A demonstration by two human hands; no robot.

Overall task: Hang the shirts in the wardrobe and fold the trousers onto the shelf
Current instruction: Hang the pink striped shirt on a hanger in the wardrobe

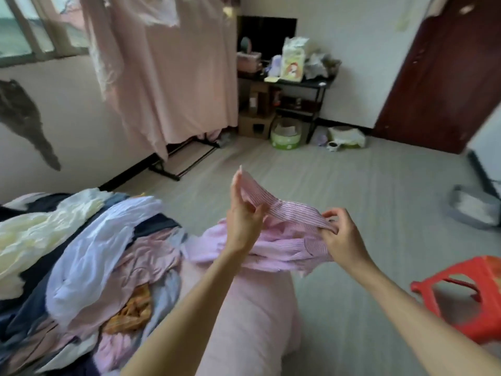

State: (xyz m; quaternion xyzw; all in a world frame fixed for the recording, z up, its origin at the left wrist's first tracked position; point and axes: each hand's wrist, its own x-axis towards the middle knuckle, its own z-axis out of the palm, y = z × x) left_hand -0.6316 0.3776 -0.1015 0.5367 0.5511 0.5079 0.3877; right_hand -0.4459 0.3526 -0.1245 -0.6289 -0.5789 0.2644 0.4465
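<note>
While the pile of clothes (pixel 81 253) lies at the left, both hands hold a pink striped shirt (pixel 282 240) above the floor (pixel 352 185). The left hand (pixel 244 213) pinches one end of its collar and the right hand (pixel 341 234) pinches the other

At my left the bed (pixel 16 204) carries a heap of clothes (pixel 81 253), white, navy and pink pieces tumbled together, an orange patterned one (pixel 132 313) low in the heap. On the grey floor (pixel 339 191) stand a red plastic stool (pixel 466 291) at my right and a green basin (pixel 286 135) by the far wall.
</note>
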